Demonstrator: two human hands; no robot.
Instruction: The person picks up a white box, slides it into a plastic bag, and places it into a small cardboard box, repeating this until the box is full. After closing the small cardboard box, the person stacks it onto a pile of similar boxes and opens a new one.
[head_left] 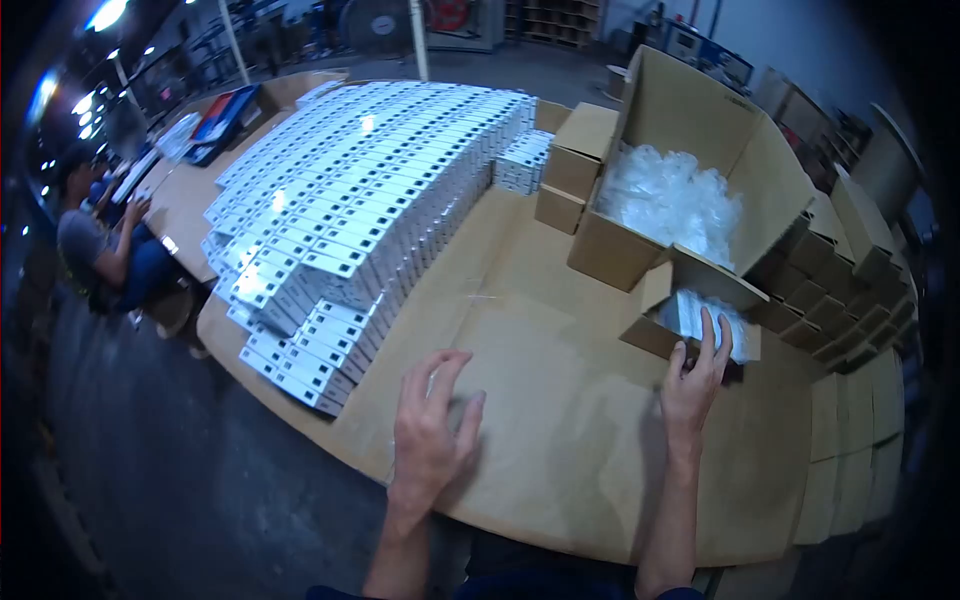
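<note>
My right hand (pixel 695 385) reaches over the front of a small open cardboard box (pixel 650 335), its fingers stretched out against the clear-wrapped contents (pixel 686 313). What exactly lies inside the wrapping cannot be made out. Empty and with fingers apart, my left hand (pixel 428 425) hovers above the near part of the cardboard-covered table (pixel 540 440). To its upper left rises a large stack of small white boxes (pixel 380 215) with dark square marks on their ends. Behind the small box stands a big open carton (pixel 610 250) filled with clear plastic bags (pixel 675 195).
Closed brown boxes (pixel 580 140) stand beside the big carton. More brown boxes (pixel 815 280) are stacked along the right edge. A seated person (pixel 100 235) is at the far left, near a blue tray (pixel 225 125). A large fan (pixel 380 25) stands at the back.
</note>
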